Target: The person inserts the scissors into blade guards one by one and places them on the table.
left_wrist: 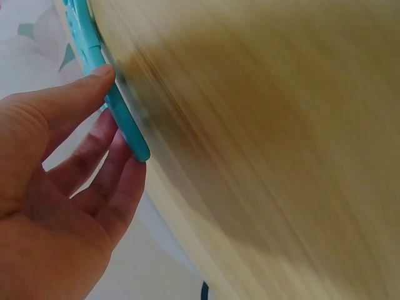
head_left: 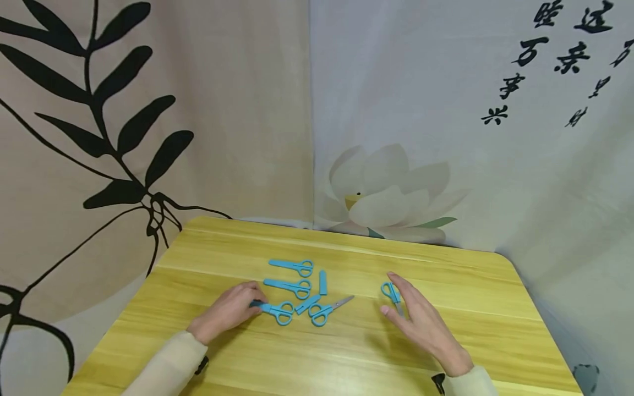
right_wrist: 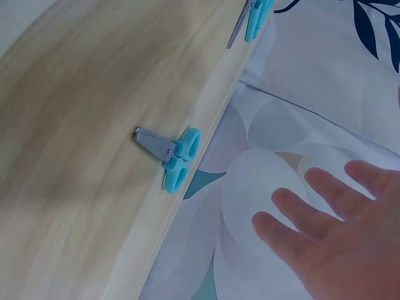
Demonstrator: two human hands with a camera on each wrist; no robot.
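Observation:
My left hand (head_left: 230,309) pinches the covered blade end of blue scissors (head_left: 282,312); in the left wrist view, the thumb and fingertips of my left hand (left_wrist: 75,156) hold the blue sheath (left_wrist: 128,125). My right hand (head_left: 428,327) is spread beside uncovered blue scissors (head_left: 392,294), which lie on the table. The right wrist view shows those scissors (right_wrist: 174,153) lying apart from the right hand (right_wrist: 331,219), whose fingers are extended. Another uncovered pair (head_left: 322,312) lies between the hands.
Two sheathed blue scissors (head_left: 292,267) (head_left: 289,286) lie one behind the other left of centre on the wooden table (head_left: 396,363). Two loose blue sheaths (head_left: 323,282) (head_left: 307,304) are near them. Behind the table hangs a printed curtain.

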